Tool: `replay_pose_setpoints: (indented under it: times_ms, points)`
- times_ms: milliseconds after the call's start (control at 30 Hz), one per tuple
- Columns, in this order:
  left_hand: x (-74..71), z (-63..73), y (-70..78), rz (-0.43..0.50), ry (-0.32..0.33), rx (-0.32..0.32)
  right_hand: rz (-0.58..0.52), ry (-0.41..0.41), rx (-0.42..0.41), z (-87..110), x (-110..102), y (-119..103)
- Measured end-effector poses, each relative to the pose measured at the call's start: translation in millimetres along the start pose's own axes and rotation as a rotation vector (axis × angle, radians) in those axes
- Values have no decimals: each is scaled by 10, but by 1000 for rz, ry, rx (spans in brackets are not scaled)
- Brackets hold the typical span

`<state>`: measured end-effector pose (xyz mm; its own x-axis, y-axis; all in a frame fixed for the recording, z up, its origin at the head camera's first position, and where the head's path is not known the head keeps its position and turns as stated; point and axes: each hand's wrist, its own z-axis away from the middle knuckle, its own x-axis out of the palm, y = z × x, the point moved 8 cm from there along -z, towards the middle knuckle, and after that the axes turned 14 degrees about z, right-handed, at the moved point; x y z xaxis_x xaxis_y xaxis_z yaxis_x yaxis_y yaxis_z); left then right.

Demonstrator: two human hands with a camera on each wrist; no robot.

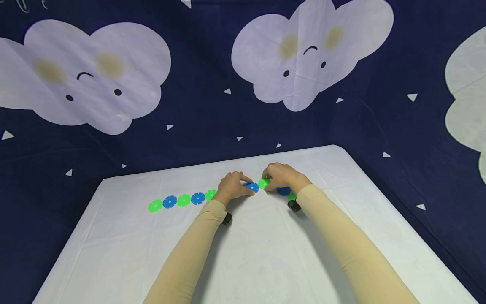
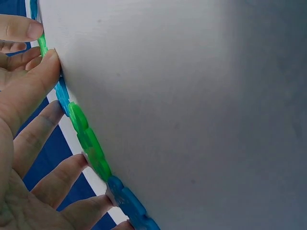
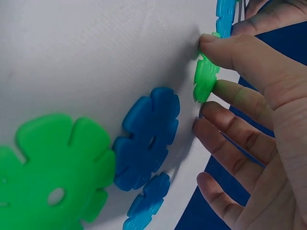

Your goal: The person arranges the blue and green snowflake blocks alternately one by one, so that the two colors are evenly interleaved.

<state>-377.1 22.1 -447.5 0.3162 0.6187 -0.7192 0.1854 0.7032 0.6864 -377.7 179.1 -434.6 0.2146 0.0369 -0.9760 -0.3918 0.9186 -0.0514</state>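
Near the far side of the white table, my left hand (image 1: 232, 185) pinches a blue notched interlocking disc (image 1: 252, 187) between thumb and fingers. My right hand (image 1: 282, 175) grips a green notched disc (image 1: 263, 183) just to its right, thumb on the near face in the right wrist view. The two discs meet at their edges; whether their slots are joined I cannot tell. A row of alternating discs runs off to the left, ending in a green disc (image 1: 155, 206). Part of this row is hidden behind the left hand and wrist.
Beside the right wrist lie another blue disc (image 3: 148, 139) and a large green disc (image 3: 57, 167), with a second blue disc (image 3: 148, 201) behind. Black wrist cameras (image 1: 294, 205) sit under both sleeves. Behind the table (image 1: 250, 261) hangs a dark blue cloth with clouds (image 1: 311, 55).
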Motion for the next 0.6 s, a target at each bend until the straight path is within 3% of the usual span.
replay_pose_setpoints:
  times_ms: [200,600]
  points:
    - [18,-4,42,-1,-8,12,-66,-26,6,58,-16,66]
    - [28,-16,57,-30,-37,38,-149,12,15,317,-223,292]
